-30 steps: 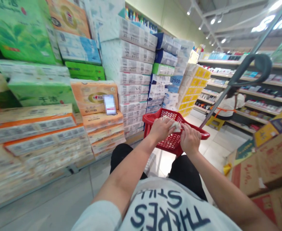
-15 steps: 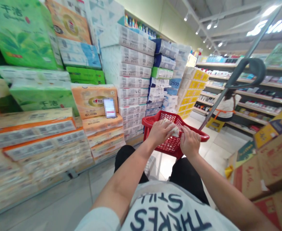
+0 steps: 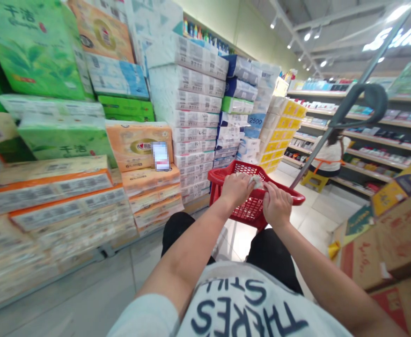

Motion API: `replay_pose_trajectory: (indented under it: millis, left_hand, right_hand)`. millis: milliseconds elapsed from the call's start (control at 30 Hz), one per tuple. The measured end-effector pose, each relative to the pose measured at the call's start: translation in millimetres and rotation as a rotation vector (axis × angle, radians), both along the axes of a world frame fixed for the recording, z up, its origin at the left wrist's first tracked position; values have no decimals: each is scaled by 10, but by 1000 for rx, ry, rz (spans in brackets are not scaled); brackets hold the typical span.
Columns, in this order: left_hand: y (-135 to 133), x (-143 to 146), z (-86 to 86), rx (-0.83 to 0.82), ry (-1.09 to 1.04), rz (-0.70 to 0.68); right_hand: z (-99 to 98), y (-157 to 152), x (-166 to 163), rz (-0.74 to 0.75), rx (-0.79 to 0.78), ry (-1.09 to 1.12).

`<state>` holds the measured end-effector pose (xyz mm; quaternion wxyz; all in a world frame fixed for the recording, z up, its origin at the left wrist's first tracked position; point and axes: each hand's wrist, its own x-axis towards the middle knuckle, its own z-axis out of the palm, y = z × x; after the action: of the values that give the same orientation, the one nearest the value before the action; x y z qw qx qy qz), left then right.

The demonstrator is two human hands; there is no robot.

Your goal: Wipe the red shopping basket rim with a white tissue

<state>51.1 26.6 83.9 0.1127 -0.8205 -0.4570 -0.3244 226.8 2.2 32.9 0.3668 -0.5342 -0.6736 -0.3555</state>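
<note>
A red plastic shopping basket with a perforated wall stands in front of my knees. Its long metal pull handle leans up to the right and has a grey loop grip. My left hand is closed on a crumpled whitish cloth at the basket's near rim; part of the cloth is hidden under the fingers. My right hand is closed around the same rim, just right of the cloth, thumb towards it.
Stacked tissue packs fill the left side. A phone with a blurred screen leans on an orange pack. Cardboard boxes stand on the right. Farther back, a person sits on a yellow stool near shelves.
My left hand has shifted slightly along the rim, and less of the cloth shows beside its fingers. My right hand stays on the rim. The view has shifted a little.
</note>
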Motion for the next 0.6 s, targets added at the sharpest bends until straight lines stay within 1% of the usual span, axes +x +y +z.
replay_pose_trajectory:
  millis: [100,200,267,367,433,500,600]
  left_hand:
    - [-3,45,22,-4,-10,20]
    - [-9,29,-7,18,-22,22]
    - [-11,-18,-50,56,-8,-19]
    - [0,-104,-122,139,41,-116]
    - [14,-138,-151,163,64,-145]
    - [28,-134,-151,148,61,-134]
    - [38,-77,-106,84,23,-77]
  right_hand:
    - [-2,-5,2,-1,-2,-1]
    - [-5,-17,3,-2,-3,0]
    - [-9,-24,4,1,-2,2]
    - [-18,-23,10,14,1,4]
    - [-25,-14,15,23,4,6]
    - [-30,-3,19,28,8,9]
    - [-30,8,21,32,9,13]
